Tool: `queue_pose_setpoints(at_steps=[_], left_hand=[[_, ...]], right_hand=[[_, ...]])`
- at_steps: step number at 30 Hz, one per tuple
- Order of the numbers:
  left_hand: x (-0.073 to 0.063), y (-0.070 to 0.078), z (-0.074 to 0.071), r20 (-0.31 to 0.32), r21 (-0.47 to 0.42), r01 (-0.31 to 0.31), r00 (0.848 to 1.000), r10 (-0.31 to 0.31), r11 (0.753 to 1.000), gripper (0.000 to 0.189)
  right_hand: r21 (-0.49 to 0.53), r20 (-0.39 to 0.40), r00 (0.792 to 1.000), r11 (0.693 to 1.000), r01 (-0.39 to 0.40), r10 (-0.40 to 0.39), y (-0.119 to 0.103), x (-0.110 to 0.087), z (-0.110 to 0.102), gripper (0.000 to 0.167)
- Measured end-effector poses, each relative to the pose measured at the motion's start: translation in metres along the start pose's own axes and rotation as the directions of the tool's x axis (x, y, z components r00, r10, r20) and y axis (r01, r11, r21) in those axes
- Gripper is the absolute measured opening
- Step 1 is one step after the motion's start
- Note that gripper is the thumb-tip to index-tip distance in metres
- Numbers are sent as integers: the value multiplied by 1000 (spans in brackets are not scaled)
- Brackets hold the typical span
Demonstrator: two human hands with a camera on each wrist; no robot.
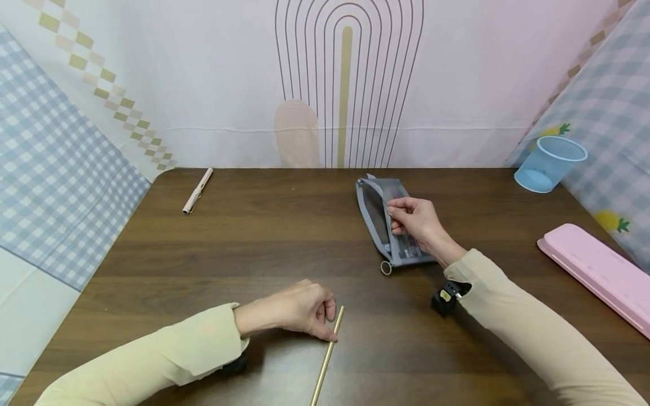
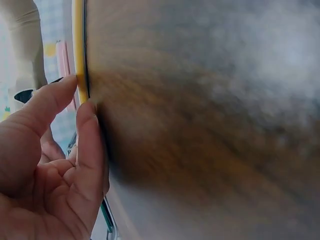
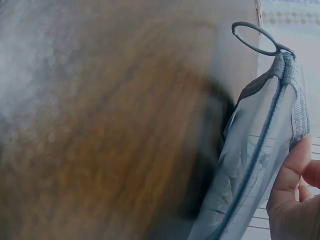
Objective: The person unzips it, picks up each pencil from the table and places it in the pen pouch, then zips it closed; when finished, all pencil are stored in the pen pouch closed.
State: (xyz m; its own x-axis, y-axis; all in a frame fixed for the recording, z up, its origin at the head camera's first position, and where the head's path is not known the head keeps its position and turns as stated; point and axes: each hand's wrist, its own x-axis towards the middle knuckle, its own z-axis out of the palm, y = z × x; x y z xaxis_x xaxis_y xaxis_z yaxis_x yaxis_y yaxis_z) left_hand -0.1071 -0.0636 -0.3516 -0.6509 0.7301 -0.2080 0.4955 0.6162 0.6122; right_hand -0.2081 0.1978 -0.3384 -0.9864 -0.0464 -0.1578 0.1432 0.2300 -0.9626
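A thin gold-coloured stick (image 1: 325, 361) lies at the front of the table. My left hand (image 1: 304, 309) is at its far end, the thumb tip against the stick and the forefinger beside its tip; in the left wrist view a gap shows between thumb and forefinger (image 2: 87, 127). Farther right, my right hand (image 1: 418, 223) pinches the near edge of a grey mesh zipper pouch (image 1: 374, 217). The pouch gapes along its zipper, and a ring pull (image 1: 386, 268) hangs at one corner. Seen from the right wrist, thumb and fingers hold the pouch's rim (image 3: 300, 117).
A pale capped pen (image 1: 198, 190) lies at the back left of the table. At the back right stands a blue mesh cup (image 1: 550, 164). A pink case (image 1: 599, 273) lies along the right side. Patterned cloths (image 1: 223, 73) hang behind the wooden table (image 1: 254, 225).
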Motion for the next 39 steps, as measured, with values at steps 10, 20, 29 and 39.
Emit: queue_pose_setpoints(at_steps=[10, 20, 29, 39], left_hand=[[14, 3, -3, -47, 104, -18, 999, 23, 994, 16], [25, 2, -13, -110, 190, 11, 994, 10, 982, 11], [30, -11, -18, -158, 116, 59, 987, -40, 991, 9], [49, -31, -37, -100, -490, 199, 954, -282, 849, 16]], right_hand=[[11, -1, 1000, 1000, 1, -1, 0, 0, 0, 32], [15, -3, 1000, 1000, 12, -12, 1, 1, 0, 32], [33, -2, 1000, 999, 12, -12, 2, 0, -1, 33], [37, 3, 1000, 999, 19, -19, 0, -2, -1, 35]])
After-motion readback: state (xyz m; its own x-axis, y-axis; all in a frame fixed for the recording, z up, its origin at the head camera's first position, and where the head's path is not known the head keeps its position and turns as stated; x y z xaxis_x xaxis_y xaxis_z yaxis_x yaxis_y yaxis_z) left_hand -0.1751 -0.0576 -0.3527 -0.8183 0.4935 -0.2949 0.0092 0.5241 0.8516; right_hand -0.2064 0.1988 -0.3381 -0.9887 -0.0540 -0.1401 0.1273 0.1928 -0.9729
